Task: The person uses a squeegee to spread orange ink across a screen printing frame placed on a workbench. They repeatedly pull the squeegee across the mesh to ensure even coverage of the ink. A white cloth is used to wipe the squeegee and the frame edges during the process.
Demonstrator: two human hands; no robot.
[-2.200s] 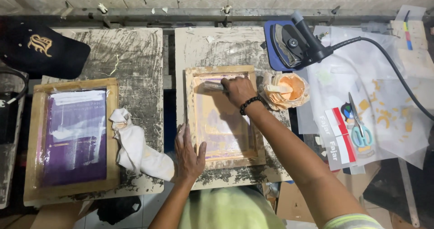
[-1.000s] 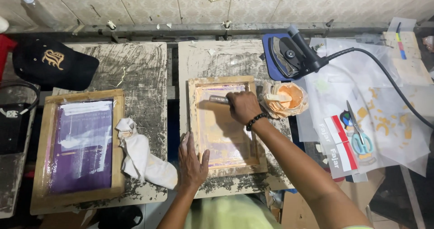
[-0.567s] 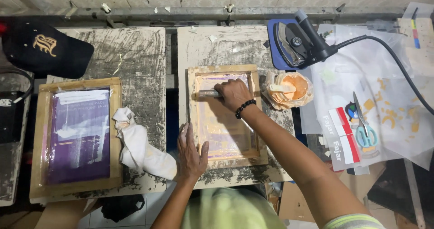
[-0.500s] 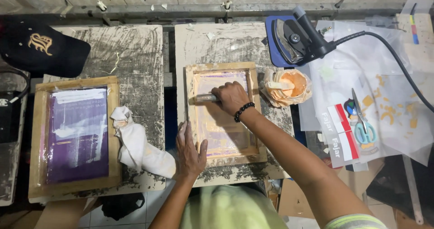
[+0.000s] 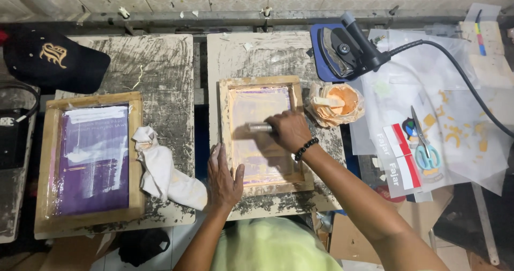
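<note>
Right hand (image 5: pixel 288 132) has its fingers curled tight round the handle of a squeegee (image 5: pixel 259 127), knuckles up, blade lying across the mesh about halfway down the wooden screen frame (image 5: pixel 261 81). Left hand (image 5: pixel 224 175) is flat and spread, fingers open and gripping nothing, palm pressing on the frame's near-left corner where it meets the worktop (image 5: pixel 251 51). The frame sits in the middle of that right-hand worktop, nearer its front edge than its back. So I'd say this is mid-pull: ink being dragged across the mesh with the frame pinned so it doesn't skid. As I see it, the next bit needs even pressure and a steady angle all the way to the near rail, and the left palm mustn't let up or the print will smear. Just beside the frame's right rail sits an orange ink tub (image 5: pixel 335 103) with a stick in it. At the back right corner there's an iron (image 5: pixel 342 49) on a blue pad. On the left worktop there's a second frame with a purple screen (image 5: pixel 92 158) and a white rag (image 5: pixel 163 169) at its front edge. A black cap (image 5: pixel 51 57) sits at the far left, and scissors (image 5: pixel 425 145) lie on the papers over to the right.
</note>
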